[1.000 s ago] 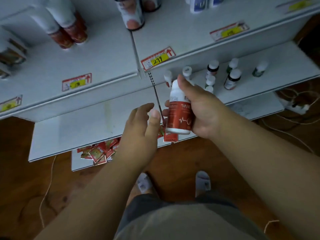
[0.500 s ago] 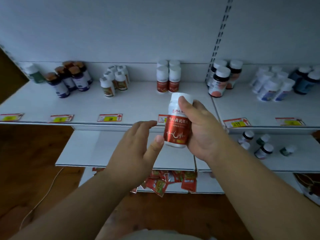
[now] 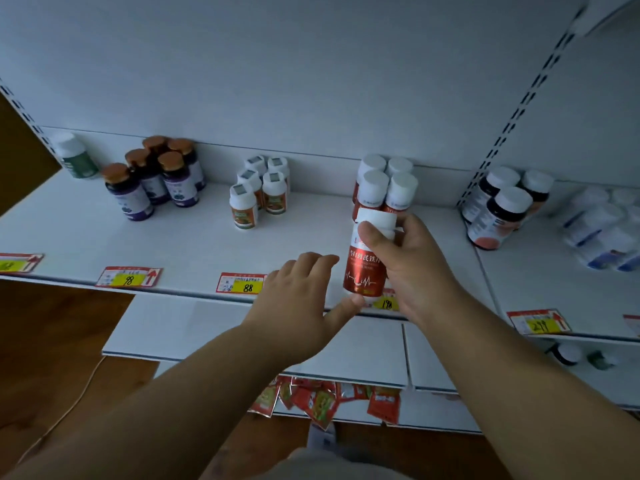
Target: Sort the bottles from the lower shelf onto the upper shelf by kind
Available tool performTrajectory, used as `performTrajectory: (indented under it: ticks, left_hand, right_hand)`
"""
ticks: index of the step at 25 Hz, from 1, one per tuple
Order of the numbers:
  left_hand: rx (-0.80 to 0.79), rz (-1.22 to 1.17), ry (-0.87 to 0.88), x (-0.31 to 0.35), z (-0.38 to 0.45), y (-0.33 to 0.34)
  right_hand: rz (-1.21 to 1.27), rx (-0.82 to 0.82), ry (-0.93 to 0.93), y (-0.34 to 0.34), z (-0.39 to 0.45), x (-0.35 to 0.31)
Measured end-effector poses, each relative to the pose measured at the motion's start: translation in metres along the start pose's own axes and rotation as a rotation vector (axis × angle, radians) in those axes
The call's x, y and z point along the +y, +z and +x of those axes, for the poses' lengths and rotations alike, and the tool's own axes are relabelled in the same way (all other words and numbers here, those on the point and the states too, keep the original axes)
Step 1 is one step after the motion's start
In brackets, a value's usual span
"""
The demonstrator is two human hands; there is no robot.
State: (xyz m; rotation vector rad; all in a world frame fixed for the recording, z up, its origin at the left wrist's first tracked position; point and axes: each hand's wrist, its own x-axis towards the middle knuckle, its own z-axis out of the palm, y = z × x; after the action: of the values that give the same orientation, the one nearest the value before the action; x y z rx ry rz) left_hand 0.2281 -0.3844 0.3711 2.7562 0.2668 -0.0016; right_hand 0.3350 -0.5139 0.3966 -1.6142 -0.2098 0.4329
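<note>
My right hand (image 3: pixel 412 268) grips a red bottle with a white cap (image 3: pixel 364 268), upright, just above the front edge of the upper shelf (image 3: pixel 194 244). Directly behind it stands a group of matching red bottles (image 3: pixel 384 188). My left hand (image 3: pixel 298 299) is open beside the held bottle, its thumb touching the bottle's base. Two small bottles (image 3: pixel 568 353) show on the lower shelf (image 3: pixel 346 344) at the right.
On the upper shelf stand purple bottles with brown caps (image 3: pixel 152 178), a green bottle (image 3: pixel 74 155), small orange-labelled bottles (image 3: pixel 259 192), dark bottles with white caps (image 3: pixel 498 206) and blue-white bottles (image 3: pixel 602 230). Price tags (image 3: pixel 242 283) line the edge. Red sachets (image 3: pixel 322 398) lie below.
My view has risen from the lower shelf to the upper one. My right hand has carried the red bottle up and forward toward the matching group, and my left hand has followed beside it.
</note>
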Motion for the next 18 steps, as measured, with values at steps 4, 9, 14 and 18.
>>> performTrajectory:
  ticks: [4,9,14,18]
  left_hand:
    - [-0.062,0.160,-0.032,-0.006,0.067,0.017]
    - [-0.118,0.287,-0.040,-0.023,0.121,0.046]
    - [-0.145,0.270,0.015,-0.034,0.133,0.072]
    - [-0.154,0.265,0.019,-0.035,0.136,0.072]
  right_hand:
    - [-0.227,0.066,-0.036,-0.013,0.052,0.009]
    - [-0.415,0.116,-0.107,-0.018,0.089,0.025]
    - [-0.554,0.128,-0.170,-0.012,0.098,0.037]
    - [-0.658,0.163,-0.233,-0.011,0.108,0.034]
